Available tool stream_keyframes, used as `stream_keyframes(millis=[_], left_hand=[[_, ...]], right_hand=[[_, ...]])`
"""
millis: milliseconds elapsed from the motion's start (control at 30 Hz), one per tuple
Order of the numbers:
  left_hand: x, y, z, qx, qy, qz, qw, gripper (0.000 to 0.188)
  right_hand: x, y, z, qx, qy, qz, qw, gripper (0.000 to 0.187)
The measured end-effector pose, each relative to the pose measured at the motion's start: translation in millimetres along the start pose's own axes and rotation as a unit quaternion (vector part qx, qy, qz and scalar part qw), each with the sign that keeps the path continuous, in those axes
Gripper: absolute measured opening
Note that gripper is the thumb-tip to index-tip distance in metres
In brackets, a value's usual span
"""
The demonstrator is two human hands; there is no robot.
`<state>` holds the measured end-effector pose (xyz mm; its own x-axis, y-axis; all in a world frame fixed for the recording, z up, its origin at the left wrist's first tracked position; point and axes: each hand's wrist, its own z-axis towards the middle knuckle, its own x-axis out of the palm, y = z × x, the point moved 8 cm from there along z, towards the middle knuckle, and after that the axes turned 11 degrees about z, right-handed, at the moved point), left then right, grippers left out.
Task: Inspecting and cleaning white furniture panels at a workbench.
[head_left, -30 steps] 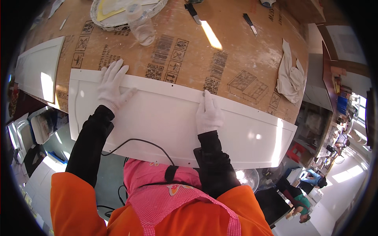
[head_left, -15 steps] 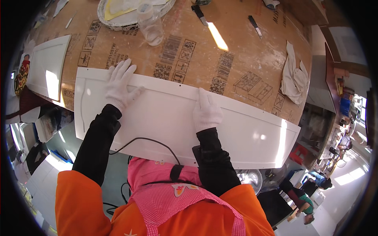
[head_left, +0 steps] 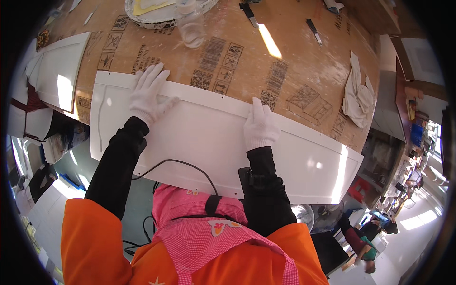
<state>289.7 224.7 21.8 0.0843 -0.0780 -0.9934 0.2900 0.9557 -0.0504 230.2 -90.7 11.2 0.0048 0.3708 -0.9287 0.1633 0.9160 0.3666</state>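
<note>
A long white panel (head_left: pixel 209 130) with a raised rim lies in front of me on a cardboard-covered table. My left hand (head_left: pixel 149 97), in a white knit glove, rests on the panel's far left part with fingers spread, their tips reaching past its far edge. Farther right, my gloved right hand (head_left: pixel 261 126) lies on the same rim, fingers stretched forward and close together. Neither hand appears to grasp anything. A black cable (head_left: pixel 185 161) loops over the panel's near edge by my apron.
Beyond the panel are a clear plastic bottle (head_left: pixel 191 31), a round white tray (head_left: pixel 164 20), a black-handled knife (head_left: pixel 249 14) and a smaller knife (head_left: pixel 313 31). A pale cloth (head_left: pixel 357 95) lies at the right. Another white panel (head_left: pixel 61 71) is at left. People work at lower right.
My right hand has slid a little to the right along the panel's rim. My left hand stays at nearly the same place on it. The whole view has shifted slightly.
</note>
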Motion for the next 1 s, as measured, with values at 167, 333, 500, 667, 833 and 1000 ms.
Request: stream_keyframes(millis=[167, 333, 500, 667, 833, 1000], left_hand=[[2, 2, -1, 0.002, -0.003, -0.007, 1.0, 0.074], [2, -4, 7, 0.006, 0.0, -0.022, 1.0, 0.074], [2, -3, 1, 0.013, 0.0, -0.019, 1.0, 0.075], [9, -1, 1, -0.002, 0.02, 0.002, 1.0, 0.074], [2, -1, 2, 0.002, 0.019, 0.006, 1.0, 0.073], [1, -7, 6, 0.003, 0.028, -0.005, 1.0, 0.073]], right_hand=[[-55, -140, -5, 0.109, -0.131, 0.047, 0.984, 0.029], [-109, -272, -33, 0.242, -0.221, -0.013, 0.945, 0.032], [-54, -123, -13, 0.051, -0.145, -0.019, 0.988, 0.03], [25, 52, -8, -0.039, 0.072, 0.053, 0.995, 0.039], [-30, -67, -31, 0.012, -0.142, 0.101, 0.985, 0.03], [-83, -203, -60, 0.23, -0.198, -0.009, 0.953, 0.031]])
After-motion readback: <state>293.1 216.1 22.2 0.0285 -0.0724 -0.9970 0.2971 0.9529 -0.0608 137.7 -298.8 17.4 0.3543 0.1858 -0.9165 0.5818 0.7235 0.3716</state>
